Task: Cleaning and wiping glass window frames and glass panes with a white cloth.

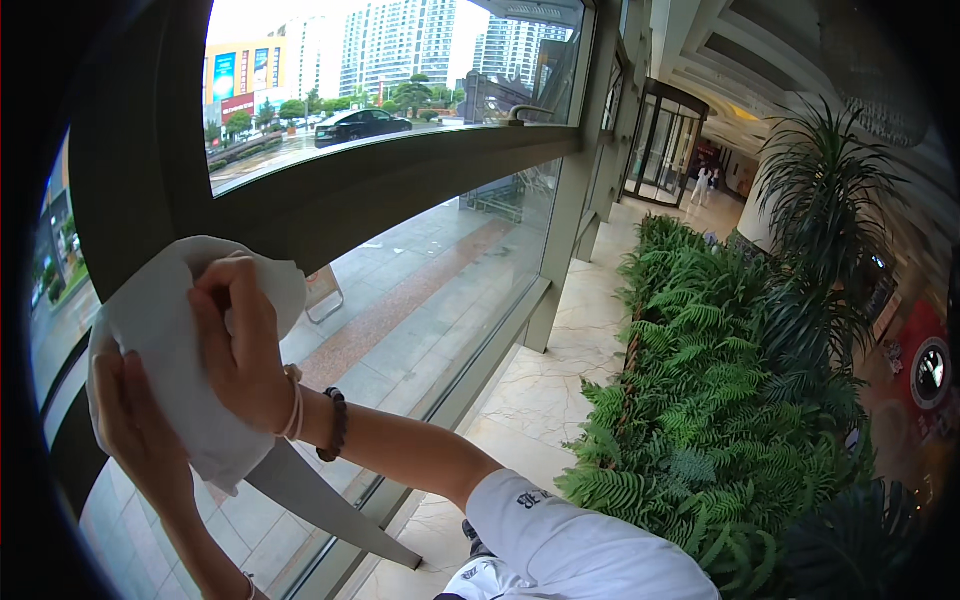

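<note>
A white cloth [155, 310] is bunched up against the dark window post [135, 190] at the left. My right hand [240, 350] presses on its upper part, fingers bent and closed on the fabric. Lower down, my left hand [145, 425] grips the cloth's left side with curled fingers. The cloth's lower corner hangs below my right wrist. It hides the part of the post behind it, and what lies under the fabric cannot be seen.
A thick dark crossbar [400, 165] runs between window panes. Below my right forearm, a grey tapered metal piece [335, 510] slants downward. Dense green ferns [690, 370] line the right side along a pale marble floor [540, 380]. A revolving door [665, 145] stands far off.
</note>
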A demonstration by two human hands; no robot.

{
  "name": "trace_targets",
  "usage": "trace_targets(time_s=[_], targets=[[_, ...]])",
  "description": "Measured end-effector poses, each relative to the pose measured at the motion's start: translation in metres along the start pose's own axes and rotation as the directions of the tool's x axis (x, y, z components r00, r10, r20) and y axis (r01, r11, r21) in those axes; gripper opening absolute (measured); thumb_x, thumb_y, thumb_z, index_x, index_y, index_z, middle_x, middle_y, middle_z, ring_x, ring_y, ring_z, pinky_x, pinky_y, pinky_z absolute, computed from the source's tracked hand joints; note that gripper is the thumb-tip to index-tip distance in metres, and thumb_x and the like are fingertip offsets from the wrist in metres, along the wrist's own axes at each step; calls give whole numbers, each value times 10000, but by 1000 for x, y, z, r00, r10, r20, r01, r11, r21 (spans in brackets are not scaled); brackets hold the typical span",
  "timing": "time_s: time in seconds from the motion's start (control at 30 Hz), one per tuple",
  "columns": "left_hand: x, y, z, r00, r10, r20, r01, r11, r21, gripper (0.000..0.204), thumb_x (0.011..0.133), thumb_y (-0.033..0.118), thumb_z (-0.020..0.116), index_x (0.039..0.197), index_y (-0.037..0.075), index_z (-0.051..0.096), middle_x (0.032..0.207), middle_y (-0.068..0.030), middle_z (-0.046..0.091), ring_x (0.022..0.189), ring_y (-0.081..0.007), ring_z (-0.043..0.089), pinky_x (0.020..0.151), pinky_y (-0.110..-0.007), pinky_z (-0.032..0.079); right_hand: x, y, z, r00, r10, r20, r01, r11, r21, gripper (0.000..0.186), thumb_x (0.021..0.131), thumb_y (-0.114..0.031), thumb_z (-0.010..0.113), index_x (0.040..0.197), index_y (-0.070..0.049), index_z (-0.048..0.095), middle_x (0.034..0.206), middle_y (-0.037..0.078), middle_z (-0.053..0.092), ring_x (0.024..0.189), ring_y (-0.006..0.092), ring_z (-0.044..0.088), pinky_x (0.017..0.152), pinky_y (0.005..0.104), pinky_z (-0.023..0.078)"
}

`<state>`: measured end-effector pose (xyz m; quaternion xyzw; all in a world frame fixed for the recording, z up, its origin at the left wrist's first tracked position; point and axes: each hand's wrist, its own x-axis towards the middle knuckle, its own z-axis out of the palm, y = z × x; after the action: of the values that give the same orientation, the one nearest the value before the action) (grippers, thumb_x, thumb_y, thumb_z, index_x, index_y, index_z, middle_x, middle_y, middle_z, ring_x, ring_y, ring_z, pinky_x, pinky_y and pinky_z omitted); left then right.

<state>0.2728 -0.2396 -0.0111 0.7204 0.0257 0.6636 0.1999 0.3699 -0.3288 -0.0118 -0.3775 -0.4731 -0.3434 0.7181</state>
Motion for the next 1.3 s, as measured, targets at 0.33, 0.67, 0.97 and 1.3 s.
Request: trace_targets(time_s=[0.33,0.67,0.97,1.3], targets=[[-42,-19,-19,966,-101,240,81,992,92,199,1005,188,419,961,16,511,769,-60,462,705,-128,455,654,-277,427,-33,5,-5,999,44,-29,-44,999,1,87,897,-2,507,946,-12,436,764,100,494,633,151,474,569,284,387],[-150,-31,-2,981,-169,96,168,986,12,228,982,154,399,869,-37,449,697,-110,426,644,-224,407,586,-364,342,-122,15,-39,966,242,95,-229,964,-132,138,872,-52,567,846,-40,432,627,78,463,519,168,432,491,299,344],[-57,-7,15,996,63,-63,-55,991,126,244,983,160,398,967,-58,506,858,-161,540,754,-272,521,709,-347,428,-42,9,-23,996,41,83,-33,995,-94,127,908,-66,507,806,-35,437,640,155,502,528,330,494,485,371,359],[-76,-6,-2,998,-57,8,57,996,63,220,971,134,457,818,-23,445,672,-102,369,631,-226,366,579,-370,332,-51,10,-18,989,65,134,-51,993,-108,75,901,-65,484,838,-31,464,688,175,513,596,367,516,531,404,383]])
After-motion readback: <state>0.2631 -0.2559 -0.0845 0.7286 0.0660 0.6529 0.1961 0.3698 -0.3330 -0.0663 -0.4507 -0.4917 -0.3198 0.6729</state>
